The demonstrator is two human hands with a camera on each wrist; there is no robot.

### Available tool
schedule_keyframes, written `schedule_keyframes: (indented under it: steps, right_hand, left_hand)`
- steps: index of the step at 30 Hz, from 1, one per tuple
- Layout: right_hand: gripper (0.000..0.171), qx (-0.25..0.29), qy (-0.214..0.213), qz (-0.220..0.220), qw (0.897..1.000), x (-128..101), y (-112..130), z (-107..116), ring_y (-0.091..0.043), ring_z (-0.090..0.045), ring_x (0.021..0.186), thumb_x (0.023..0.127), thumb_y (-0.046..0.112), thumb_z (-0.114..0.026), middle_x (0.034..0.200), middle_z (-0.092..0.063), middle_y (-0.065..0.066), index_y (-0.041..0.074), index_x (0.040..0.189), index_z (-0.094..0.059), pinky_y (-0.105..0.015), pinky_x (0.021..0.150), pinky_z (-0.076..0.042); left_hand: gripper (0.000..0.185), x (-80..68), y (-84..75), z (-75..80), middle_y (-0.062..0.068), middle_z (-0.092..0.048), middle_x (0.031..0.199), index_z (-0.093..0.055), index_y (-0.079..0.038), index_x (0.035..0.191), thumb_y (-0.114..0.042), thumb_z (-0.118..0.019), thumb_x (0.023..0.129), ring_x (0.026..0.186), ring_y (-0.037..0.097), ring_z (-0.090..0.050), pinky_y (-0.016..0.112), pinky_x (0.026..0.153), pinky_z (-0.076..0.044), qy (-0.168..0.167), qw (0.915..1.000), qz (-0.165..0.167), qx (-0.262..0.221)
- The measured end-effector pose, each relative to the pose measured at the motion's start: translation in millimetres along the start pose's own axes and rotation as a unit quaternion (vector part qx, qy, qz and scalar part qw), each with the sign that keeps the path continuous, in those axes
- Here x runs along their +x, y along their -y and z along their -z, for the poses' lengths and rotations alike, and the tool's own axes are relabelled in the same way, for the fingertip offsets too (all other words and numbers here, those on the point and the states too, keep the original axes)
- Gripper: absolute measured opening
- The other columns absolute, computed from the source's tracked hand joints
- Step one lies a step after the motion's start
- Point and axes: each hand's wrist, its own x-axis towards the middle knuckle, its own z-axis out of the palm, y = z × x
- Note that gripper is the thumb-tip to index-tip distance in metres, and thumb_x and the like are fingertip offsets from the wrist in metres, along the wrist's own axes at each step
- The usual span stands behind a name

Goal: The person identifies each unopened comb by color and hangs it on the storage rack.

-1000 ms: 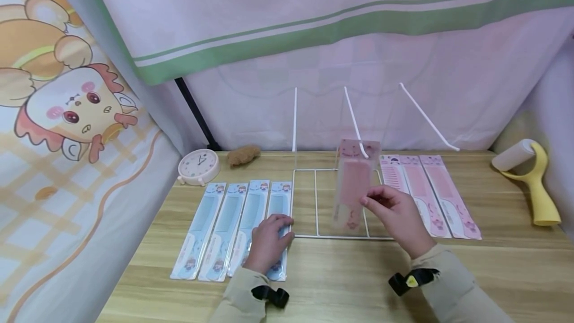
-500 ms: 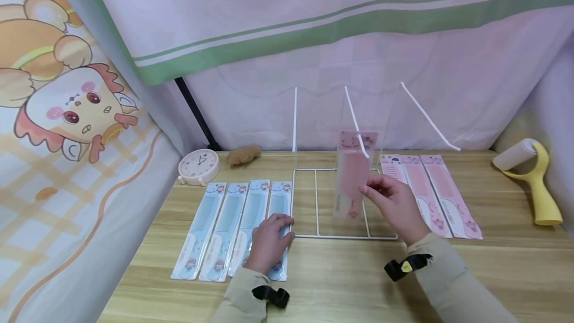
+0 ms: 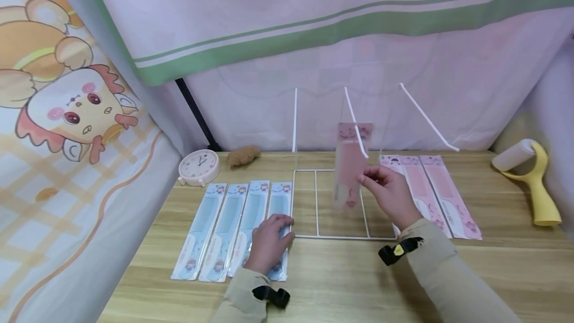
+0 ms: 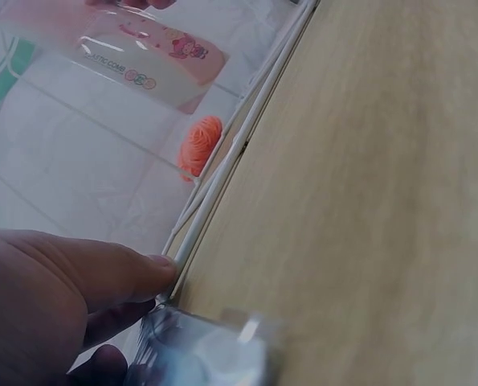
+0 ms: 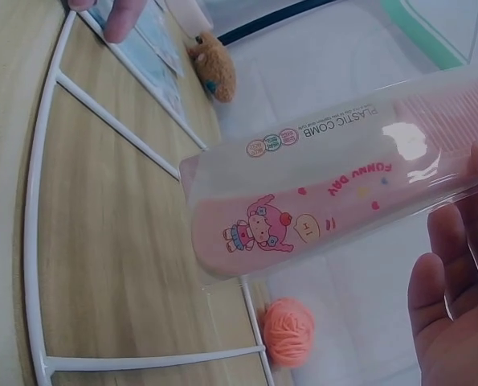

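My right hand (image 3: 391,194) pinches the side edge of a packaged pink comb (image 3: 351,169), its thumb on the front. The pack stands upright, and the middle white hook (image 3: 361,143) crosses its top end. In the right wrist view, the pack's lower end, with a printed girl, is close. My left hand (image 3: 271,242) lies over the rightmost blue comb pack (image 3: 280,201), pinching the left side wire of the white wire rack (image 3: 343,237) near its front corner. The left wrist view shows a finger (image 4: 142,273) against that wire.
More blue comb packs (image 3: 207,233) lie in a row left of the rack. Several pink comb packs (image 3: 450,198) lie to its right. A pink clock (image 3: 199,167) and a brown lump (image 3: 243,156) stand at the back left, a yellow-handled roller (image 3: 535,188) at the right.
My right hand has moved back and slightly left with the pink comb pack, which has gone further back along the middle hook. The left hand has stayed in place.
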Motion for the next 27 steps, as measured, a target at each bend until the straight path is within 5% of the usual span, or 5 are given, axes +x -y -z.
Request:
schedule_keyframes:
  steps: [27]
  right_hand:
    - [0.031,-0.043,0.024,-0.040,0.998,46.9,-4.4,2.4,-0.017,-0.060,0.084,0.097,0.028,-0.068,0.096,-0.068,-0.011,-0.001,0.107,-0.069,-0.026,0.072,-0.051]
  left_hand:
    - [0.028,0.2,0.1,-0.7,-0.006,-0.063,0.126,-0.072,-0.021,0.118,-0.025,-0.075,0.091,0.117,0.024,-0.058,0.044,0.087,-0.039,-0.006,0.9999,-0.014,0.006]
